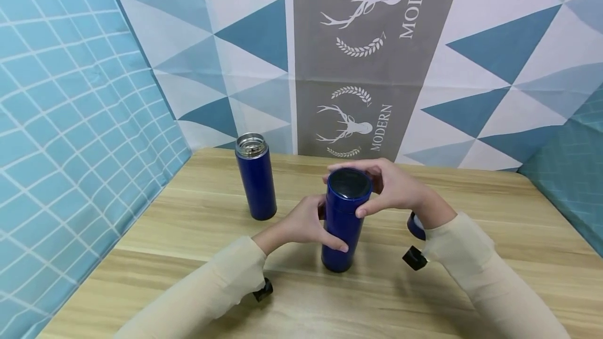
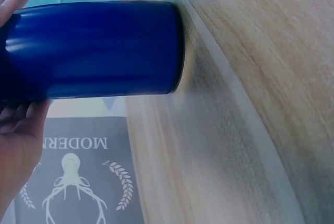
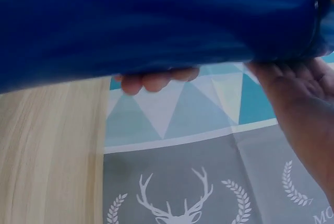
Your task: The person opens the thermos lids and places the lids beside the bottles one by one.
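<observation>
A dark blue vacuum flask (image 1: 340, 237) with a black-topped lid (image 1: 349, 184) is upright near the middle of the wooden table. My left hand (image 1: 307, 221) grips its body from the left, thumb across the near side. Around the lid at the top curl the thumb and fingers of my right hand (image 1: 394, 186). In the left wrist view, the flask's base (image 2: 177, 49) is at the tabletop; whether it touches is hard to tell. Fingertips (image 3: 156, 81) show beneath the flask in the right wrist view.
A second blue flask (image 1: 258, 187) stands lidless at the back left, its steel mouth showing. Partly hidden behind my right wrist lies a blue lid (image 1: 415, 227). Patterned cloth (image 1: 344, 67) hangs behind the wooden table (image 1: 155, 271).
</observation>
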A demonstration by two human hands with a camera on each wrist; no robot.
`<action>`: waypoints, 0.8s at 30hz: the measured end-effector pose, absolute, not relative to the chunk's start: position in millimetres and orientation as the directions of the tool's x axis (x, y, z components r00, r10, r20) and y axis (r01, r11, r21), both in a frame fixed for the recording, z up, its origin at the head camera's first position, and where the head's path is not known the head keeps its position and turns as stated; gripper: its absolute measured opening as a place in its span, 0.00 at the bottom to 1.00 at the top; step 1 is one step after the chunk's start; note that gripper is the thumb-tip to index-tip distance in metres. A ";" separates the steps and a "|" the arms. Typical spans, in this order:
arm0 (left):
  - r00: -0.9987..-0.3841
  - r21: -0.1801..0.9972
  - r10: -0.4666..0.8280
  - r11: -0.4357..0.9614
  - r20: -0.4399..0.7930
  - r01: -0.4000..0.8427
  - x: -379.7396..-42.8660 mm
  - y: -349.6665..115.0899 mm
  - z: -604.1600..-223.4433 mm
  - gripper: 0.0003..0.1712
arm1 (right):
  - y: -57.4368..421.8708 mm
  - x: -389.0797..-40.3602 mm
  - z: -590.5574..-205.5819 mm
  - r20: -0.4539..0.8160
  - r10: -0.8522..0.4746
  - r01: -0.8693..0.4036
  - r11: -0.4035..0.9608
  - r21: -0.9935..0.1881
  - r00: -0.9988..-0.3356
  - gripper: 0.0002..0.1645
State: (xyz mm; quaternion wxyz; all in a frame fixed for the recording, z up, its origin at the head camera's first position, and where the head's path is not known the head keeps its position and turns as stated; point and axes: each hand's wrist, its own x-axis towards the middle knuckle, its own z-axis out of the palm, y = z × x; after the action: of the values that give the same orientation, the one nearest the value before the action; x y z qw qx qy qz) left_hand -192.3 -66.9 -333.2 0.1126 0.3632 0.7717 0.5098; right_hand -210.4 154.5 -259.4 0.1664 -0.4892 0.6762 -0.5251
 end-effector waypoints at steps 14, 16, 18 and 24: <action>-0.713 0.870 0.666 0.198 0.220 0.453 -190.0 -65.6 -334.7 0.43 | 157.8 -187.9 -255.9 0.371 -0.729 -0.458 -0.089 -0.884 -0.574 0.49; -0.714 0.867 0.663 0.199 0.224 0.457 -189.7 -65.9 -334.6 0.43 | 155.9 -179.9 -255.8 0.367 -0.677 -0.451 -0.058 -0.891 -0.638 0.49; -0.710 0.862 0.665 0.199 0.231 0.467 -189.6 -66.0 -334.3 0.43 | 153.2 -171.7 -255.7 0.375 -0.621 -0.460 -0.027 -0.888 -0.688 0.49; -0.711 0.866 0.666 0.197 0.226 0.459 -190.0 -65.9 -334.0 0.43 | 144.3 -156.1 -254.7 0.391 -0.508 -0.484 0.060 -0.873 -0.768 0.50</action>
State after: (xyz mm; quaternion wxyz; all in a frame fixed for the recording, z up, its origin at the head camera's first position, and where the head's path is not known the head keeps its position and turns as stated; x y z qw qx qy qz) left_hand -190.0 -65.9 -334.0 0.0998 0.3665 0.7673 0.5167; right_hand -156.1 144.3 -254.7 0.0102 -0.3407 0.7280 -0.5948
